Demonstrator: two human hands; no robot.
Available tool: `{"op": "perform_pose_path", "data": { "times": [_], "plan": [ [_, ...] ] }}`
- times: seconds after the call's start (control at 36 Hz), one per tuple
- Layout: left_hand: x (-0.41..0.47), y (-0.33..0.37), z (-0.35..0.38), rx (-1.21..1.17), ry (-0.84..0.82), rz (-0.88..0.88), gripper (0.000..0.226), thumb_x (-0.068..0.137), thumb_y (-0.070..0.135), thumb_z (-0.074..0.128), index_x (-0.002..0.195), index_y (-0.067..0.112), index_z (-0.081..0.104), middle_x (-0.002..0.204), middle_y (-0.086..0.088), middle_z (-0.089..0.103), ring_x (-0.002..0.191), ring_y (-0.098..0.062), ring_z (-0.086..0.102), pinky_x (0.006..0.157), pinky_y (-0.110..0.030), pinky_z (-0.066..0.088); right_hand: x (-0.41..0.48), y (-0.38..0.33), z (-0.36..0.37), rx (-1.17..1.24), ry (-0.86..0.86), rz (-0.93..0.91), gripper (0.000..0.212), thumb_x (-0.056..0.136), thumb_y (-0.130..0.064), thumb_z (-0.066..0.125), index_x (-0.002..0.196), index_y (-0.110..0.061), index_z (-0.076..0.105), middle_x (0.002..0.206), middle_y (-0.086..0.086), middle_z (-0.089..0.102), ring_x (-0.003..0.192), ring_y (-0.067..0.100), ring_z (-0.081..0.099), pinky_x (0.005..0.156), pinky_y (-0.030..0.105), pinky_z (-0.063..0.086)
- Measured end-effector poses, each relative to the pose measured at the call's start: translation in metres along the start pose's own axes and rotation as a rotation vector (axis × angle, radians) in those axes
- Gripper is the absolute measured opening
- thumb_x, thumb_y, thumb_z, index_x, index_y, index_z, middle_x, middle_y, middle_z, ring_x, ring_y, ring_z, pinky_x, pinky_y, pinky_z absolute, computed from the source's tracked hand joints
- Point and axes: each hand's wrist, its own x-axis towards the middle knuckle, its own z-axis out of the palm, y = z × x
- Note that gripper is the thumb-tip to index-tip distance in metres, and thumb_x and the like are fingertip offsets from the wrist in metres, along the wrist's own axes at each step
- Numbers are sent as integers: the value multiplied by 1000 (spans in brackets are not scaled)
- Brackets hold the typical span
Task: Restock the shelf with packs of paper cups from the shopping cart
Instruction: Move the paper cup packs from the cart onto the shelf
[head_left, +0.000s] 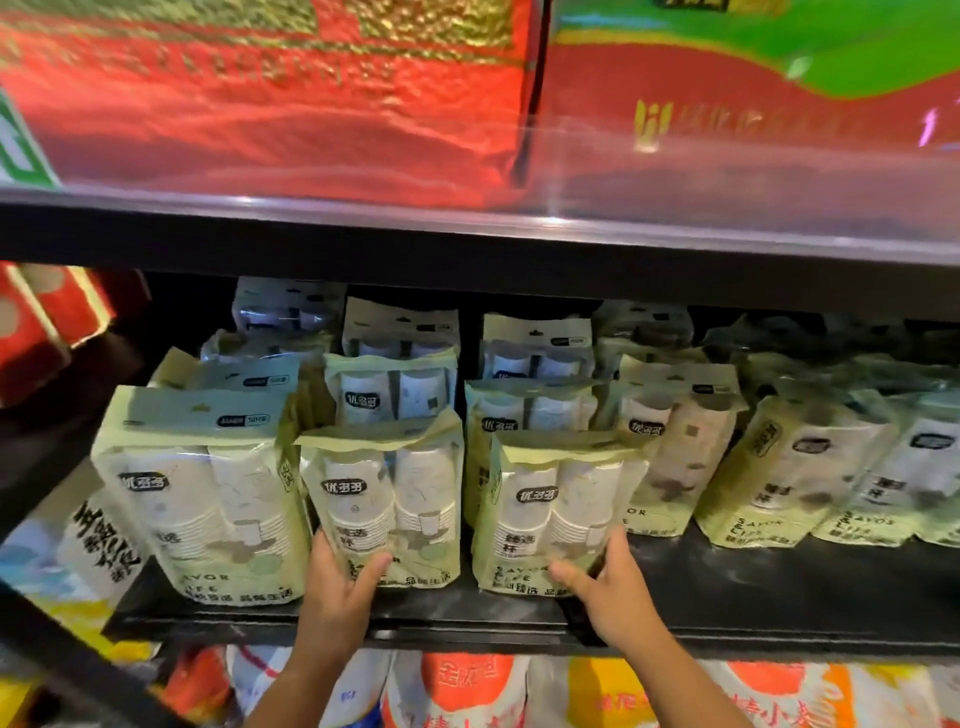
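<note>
Pale-green film wraps the packs of paper cups, and two of them stand upright at the front of the dark shelf (779, 587), one under each hand; the left hand (340, 584) cups the lower left corner of the middle pack (387, 499), its thumb lying across the printed face and its fingers (323, 545) wrapped around the pack's left edge, so it is gripping that pack; the right hand (605, 582) does the same at the lower right corner of the neighbouring pack (556, 512), thumb pointing left over the front, fingers curled round the right side and closed on it; both packs rest on the shelf board with their bases close to the front lip, and a narrow gap separates them. To the left stands a larger pack (202, 499) of the same kind, tilted slightly; further rows of cup packs (670, 447) fill the shelf behind and off to the right, those at the far right dim and blurred. Above, a black shelf edge (467, 249) carries big red bags (270, 98) behind a clear guard; below the hands, the next level down holds orange-and-white packages (467, 691); red boxes (47, 317) sit at the far left. Lighting is low inside the shelf bay.
</note>
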Motion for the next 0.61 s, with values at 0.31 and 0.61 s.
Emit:
{"op": "perform_pose_path", "data": {
  "times": [0.31, 0.61],
  "plan": [
    [-20, 10, 14, 140, 109, -53, 65, 92, 35, 72, 147, 27, 38, 139, 8, 54, 127, -13, 52, 108, -38, 40, 8, 1, -17, -38, -102, -63, 66, 79, -16, 84, 133, -24, 46, 123, -11, 64, 107, -5, 61, 83, 8, 47],
    [-112, -28, 14, 606, 223, -192, 57, 90, 22, 75, 139, 4, 53, 154, -15, 42, 143, -32, 38, 117, -48, 32, -49, 15, -40, -7, 59, -82, 29, 89, -18, 73, 114, -27, 60, 117, -3, 52, 103, 5, 56, 93, 24, 49]
  ]
}}
